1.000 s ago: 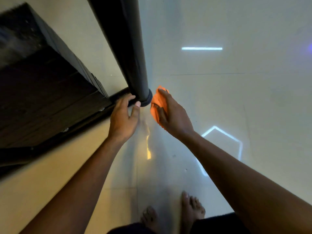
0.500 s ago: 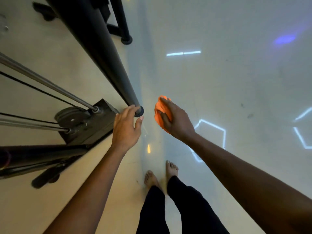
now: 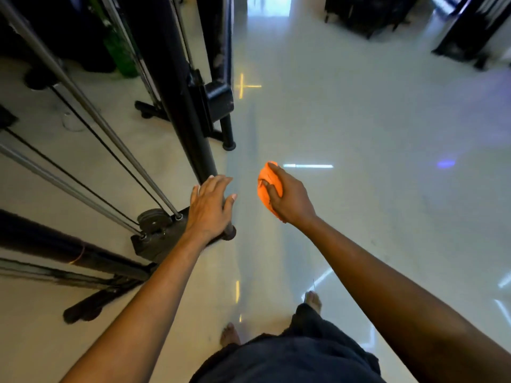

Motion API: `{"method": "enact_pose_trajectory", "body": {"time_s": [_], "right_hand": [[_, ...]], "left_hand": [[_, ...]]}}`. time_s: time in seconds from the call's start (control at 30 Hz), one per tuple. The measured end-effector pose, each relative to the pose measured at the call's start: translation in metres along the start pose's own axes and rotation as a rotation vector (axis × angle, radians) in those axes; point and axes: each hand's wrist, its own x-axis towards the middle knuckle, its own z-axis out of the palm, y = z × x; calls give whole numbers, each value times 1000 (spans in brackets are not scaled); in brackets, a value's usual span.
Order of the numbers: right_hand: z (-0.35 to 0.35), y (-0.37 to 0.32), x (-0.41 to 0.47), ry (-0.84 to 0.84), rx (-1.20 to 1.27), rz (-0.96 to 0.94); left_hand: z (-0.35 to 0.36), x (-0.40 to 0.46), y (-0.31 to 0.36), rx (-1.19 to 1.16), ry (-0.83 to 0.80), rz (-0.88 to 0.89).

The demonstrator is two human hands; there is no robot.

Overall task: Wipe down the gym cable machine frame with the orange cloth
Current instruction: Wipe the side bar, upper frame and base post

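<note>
Glossy pale floor [image 3: 359, 134] lay underfoot, left hand [image 3: 208, 210] spread flat against the black frame post [image 3: 177, 100] at centre-left, right hand [image 3: 289, 199] clutching the bunched orange cloth [image 3: 266, 181] just right, clear of it; bare feet could slip.

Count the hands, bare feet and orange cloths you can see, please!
Hands: 2, the open left hand by the thick black frame post and the right hand.
Bare feet: 2, one and another.
Crumpled orange cloths: 1, gripped in the right hand.
Total: 5.
</note>
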Motion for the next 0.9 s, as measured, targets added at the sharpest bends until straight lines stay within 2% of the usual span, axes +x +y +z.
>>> {"method": "enact_pose_trajectory", "body": {"time_s": [0.27, 0.43, 0.6, 0.8, 0.9], "right_hand": [[-75, 18, 93, -51, 40, -223], [-97, 2, 147, -127, 71, -377], [-93, -31, 205, -187, 88, -520], [-69, -77, 275, -196, 72, -653], [-42, -87, 296, -238, -53, -706]], "left_hand": [[-9, 65, 61, 35, 212, -134], [-22, 94, 81, 78, 355, -242], [-43, 122, 74, 195, 460, -277], [-72, 167, 53, 342, 568, -230], [-67, 179, 44, 431, 581, -230]]}}
